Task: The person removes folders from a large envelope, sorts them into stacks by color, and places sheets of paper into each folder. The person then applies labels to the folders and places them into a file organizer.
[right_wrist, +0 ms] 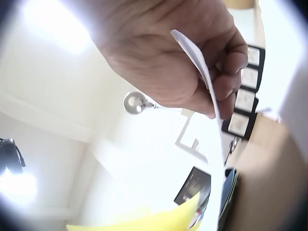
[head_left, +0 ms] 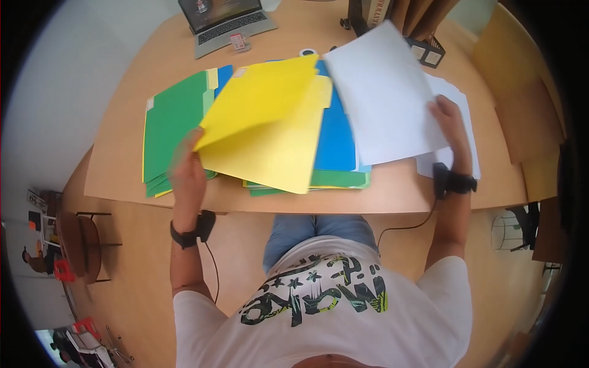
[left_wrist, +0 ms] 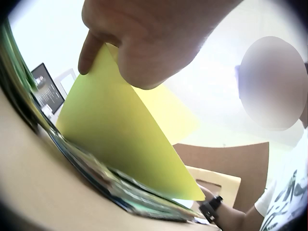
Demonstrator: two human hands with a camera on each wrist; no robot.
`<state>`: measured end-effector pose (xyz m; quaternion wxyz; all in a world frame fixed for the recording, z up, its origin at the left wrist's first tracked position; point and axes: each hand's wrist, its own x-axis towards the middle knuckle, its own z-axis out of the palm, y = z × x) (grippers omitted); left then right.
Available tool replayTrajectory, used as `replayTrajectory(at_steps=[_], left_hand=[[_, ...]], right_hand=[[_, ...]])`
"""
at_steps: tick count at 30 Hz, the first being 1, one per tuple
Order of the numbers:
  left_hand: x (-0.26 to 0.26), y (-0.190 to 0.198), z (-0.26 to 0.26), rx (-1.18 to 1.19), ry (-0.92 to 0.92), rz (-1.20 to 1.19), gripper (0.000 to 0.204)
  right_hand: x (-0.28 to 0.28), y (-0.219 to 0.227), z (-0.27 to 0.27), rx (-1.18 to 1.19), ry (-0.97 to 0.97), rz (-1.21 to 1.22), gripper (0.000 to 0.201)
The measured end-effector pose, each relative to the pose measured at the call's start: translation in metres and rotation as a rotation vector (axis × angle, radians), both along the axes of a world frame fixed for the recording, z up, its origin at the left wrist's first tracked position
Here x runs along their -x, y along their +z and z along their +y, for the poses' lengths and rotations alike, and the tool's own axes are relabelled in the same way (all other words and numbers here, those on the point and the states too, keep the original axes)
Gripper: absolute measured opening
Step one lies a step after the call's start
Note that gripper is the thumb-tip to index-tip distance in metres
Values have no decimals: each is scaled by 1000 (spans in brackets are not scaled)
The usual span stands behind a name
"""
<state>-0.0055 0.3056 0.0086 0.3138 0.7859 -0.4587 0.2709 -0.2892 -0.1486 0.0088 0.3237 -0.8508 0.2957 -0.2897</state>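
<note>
My left hand [head_left: 189, 172] pinches the near-left corner of a yellow file folder [head_left: 261, 95], whose cover is lifted from its paler lower leaf. In the left wrist view, the thumb and fingers of that hand close on the corner of the yellow folder [left_wrist: 115, 130]. White paper [head_left: 386, 92] is raised and tilted in my right hand [head_left: 451, 119], which grips its right edge. The right wrist view shows this paper [right_wrist: 215, 108] edge-on between thumb and curled fingers. Beneath the yellow folder lies a stack with a blue folder [head_left: 337, 138] and green ones [head_left: 343, 179].
Green folders [head_left: 175, 116] are piled at the left. More white sheets [head_left: 469, 150] lie at the right, partly behind my right hand. Farther back are a laptop [head_left: 242, 27], a small red-and-white box [head_left: 238, 42], a tape roll [head_left: 308, 53] and a black organizer [head_left: 433, 56].
</note>
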Motion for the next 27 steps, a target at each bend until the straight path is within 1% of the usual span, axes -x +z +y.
replayTrajectory(at_steps=[3, 6, 9, 11, 12, 15, 18, 21, 23, 24, 26, 27], left_hand=[[-28, 7, 34, 87, 188, 69, 32], [-53, 3, 62, 172, 299, 54, 29], [-80, -11, 91, 147, 373, 14, 27], [-96, -22, 109, 105, 372, 3, 28], [-103, -27, 117, 82, 371, -3, 28], [-107, -35, 134, -63, 388, 110, 33], [-110, -44, 143, -175, 340, 212, 38], [-105, -44, 141, -199, 347, 247, 41], [-103, -44, 140, -298, 371, 177, 43], [-103, -43, 139, -346, 379, 139, 44], [-74, -28, 112, -257, 239, 146, 42], [-56, -20, 93, -213, 170, 151, 42]], right_hand=[[49, -5, -42, 8, -93, -5, 20], [91, -22, -79, 45, -180, 66, 19], [122, -37, -100, 114, -243, 171, 18], [135, -42, -110, 175, -317, 274, 16], [139, -46, -114, 178, -327, 279, 16], [142, -50, -117, 177, -345, 302, 16], [140, -47, -118, 188, -331, 353, 17], [138, -45, -115, 272, -350, 441, 21], [135, -39, -109, 340, -396, 520, 25], [133, -34, -103, 393, -451, 538, 27], [117, -15, -76, 496, -564, 572, 30], [108, -5, -68, 509, -509, 510, 31]])
